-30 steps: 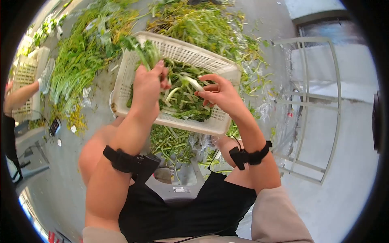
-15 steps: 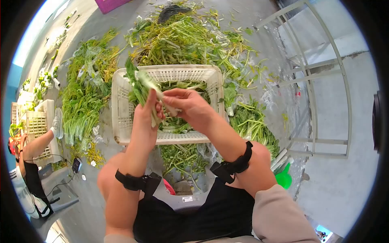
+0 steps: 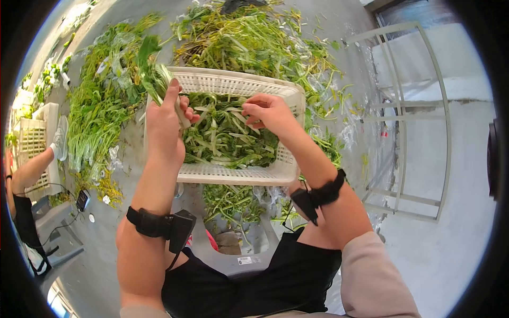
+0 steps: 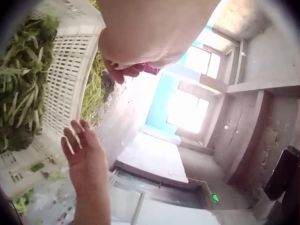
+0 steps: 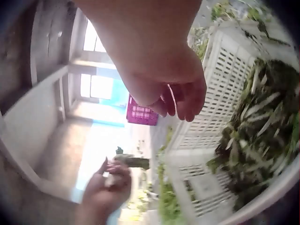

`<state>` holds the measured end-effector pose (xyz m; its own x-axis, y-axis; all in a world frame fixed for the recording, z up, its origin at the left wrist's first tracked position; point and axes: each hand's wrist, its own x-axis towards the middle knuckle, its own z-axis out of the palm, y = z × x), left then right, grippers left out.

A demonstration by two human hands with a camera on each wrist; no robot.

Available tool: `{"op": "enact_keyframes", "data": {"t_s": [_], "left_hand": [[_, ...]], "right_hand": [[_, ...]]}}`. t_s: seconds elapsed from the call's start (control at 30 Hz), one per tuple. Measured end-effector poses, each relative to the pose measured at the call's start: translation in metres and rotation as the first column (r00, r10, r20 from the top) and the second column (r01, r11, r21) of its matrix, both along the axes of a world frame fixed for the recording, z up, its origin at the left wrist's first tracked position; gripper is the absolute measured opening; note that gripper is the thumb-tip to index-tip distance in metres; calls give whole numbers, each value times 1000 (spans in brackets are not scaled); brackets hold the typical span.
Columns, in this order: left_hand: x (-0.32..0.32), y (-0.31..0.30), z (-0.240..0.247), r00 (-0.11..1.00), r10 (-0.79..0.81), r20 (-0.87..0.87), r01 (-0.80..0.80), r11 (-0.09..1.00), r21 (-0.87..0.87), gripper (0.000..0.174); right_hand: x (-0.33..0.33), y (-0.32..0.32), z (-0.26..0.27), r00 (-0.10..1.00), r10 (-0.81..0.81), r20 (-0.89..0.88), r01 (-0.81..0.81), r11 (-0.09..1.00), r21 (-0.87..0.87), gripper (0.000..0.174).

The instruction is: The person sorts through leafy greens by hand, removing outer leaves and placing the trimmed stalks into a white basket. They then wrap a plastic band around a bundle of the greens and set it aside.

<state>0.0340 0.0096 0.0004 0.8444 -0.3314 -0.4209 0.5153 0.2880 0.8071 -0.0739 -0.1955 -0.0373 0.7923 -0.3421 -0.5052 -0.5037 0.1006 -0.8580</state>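
My left hand grips a bunch of leafy greens with pale stalks over the left end of a white plastic basket. Its leaves point up and away from me. In the right wrist view the same bunch sticks out of that fist. Over the right side of the basket hovers my right hand, fingers loosely bent and slightly apart; the left wrist view shows this hand with spread fingers and nothing in them. Loose leaves and pale stalks fill the basket below.
Heaps of greens and long stalks lie on the floor beyond and left of the basket. A metal frame stands at the right. Another person's leg and a second basket show at the far left.
The right hand plucked at the stalks in the left hand half a second ago, then drew away to the right over the basket. The left hand still holds the bunch.
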Motion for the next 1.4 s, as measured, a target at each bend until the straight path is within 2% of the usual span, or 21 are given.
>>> {"op": "enact_keyframes", "data": {"t_s": [0.07, 0.1, 0.13, 0.17, 0.23, 0.37, 0.43, 0.53, 0.67, 0.8, 0.83, 0.93, 0.97, 1.03, 1.07, 1.13, 1.17, 1.23, 1.27, 1.33, 1.4], "left_hand": [[5, 8, 1, 998, 43, -50, -43, 999, 1, 26], [6, 13, -1, 999, 3, -42, -2, 999, 35, 24], [7, 16, -3, 999, -37, -34, 40, 997, 68, 22], [3, 17, -4, 998, -48, -30, 49, 997, 58, 19], [-3, 18, -4, 997, -62, -49, 64, 997, 43, 17], [-12, 13, -6, 992, -95, -79, 100, 993, 64, 16], [-18, 6, -14, 988, -118, -98, 125, 990, 70, 18], [-31, -3, -16, 972, -195, -132, 204, 977, 57, 20], [-31, -8, -18, 968, -190, -165, 207, 974, 92, 21], [-26, -10, -18, 976, -171, -137, 184, 978, 96, 17], [-26, -11, -17, 974, -174, -143, 190, 976, 107, 16], [-31, -18, -13, 977, -156, -145, 173, 978, 113, 15], [-34, -20, -9, 980, -149, -132, 166, 978, 130, 15], [-38, -24, -7, 980, -169, -108, 180, 978, 103, 15], [-40, -25, -11, 978, -185, -96, 194, 976, 94, 15], [-42, -28, -17, 973, -223, -52, 226, 973, 55, 19], [-44, -28, -16, 970, -231, -71, 237, 968, 87, 20], [-45, -28, -16, 952, -285, -116, 298, 948, 116, 24], [-47, -29, -16, 954, -281, -103, 292, 948, 122, 24], [-52, -33, -14, 928, -245, -280, 281, 955, 96, 26], [-60, -33, -20, 914, -290, -285, 325, 942, 84, 32]], "right_hand": [[12, -16, -38, 992, 54, -119, -62, 996, -66, 24], [16, -25, -61, 957, 229, -180, -284, 873, -397, 26], [20, -31, -84, 886, 362, -291, -460, 597, -657, 28], [18, -33, -105, 880, 368, -299, -470, 589, -658, 28], [21, -39, -143, 695, 339, -634, -703, 505, -500, 34], [3, -34, -212, 605, 347, -716, -747, 557, -362, 40], [-6, -27, -222, 698, 242, -674, -635, 644, -427, 47], [-12, -19, -230, 797, 152, -584, -540, 612, -578, 46], [-9, -21, -225, 761, 192, -620, -558, 681, -474, 43], [-9, -28, -206, 801, 193, -566, -559, 580, -593, 32], [-12, -31, -197, 891, 204, -407, -449, 533, -717, 27], [-1, -48, -145, 948, 175, -265, -306, 724, -618, 33], [0, -51, -117, 951, 169, -261, -300, 714, -633, 33], [-1, -37, -28, 963, 83, -255, -132, 974, -183, 30], [-8, -32, 0, 965, 77, -251, -129, 972, -197, 30], [-27, -26, 44, 998, -63, -23, 64, 997, 41, 28], [-34, -16, 62, 998, -66, -16, 67, 997, 29, 28], [-45, 7, 81, 922, -268, 279, 206, 950, 234, 27], [-47, 13, 81, 919, -265, 292, 199, 951, 238, 27], [-50, 22, 72, 902, -344, 260, 293, 931, 216, 28], [-48, 23, 62, 949, -203, 239, 229, 970, -85, 25]]}}
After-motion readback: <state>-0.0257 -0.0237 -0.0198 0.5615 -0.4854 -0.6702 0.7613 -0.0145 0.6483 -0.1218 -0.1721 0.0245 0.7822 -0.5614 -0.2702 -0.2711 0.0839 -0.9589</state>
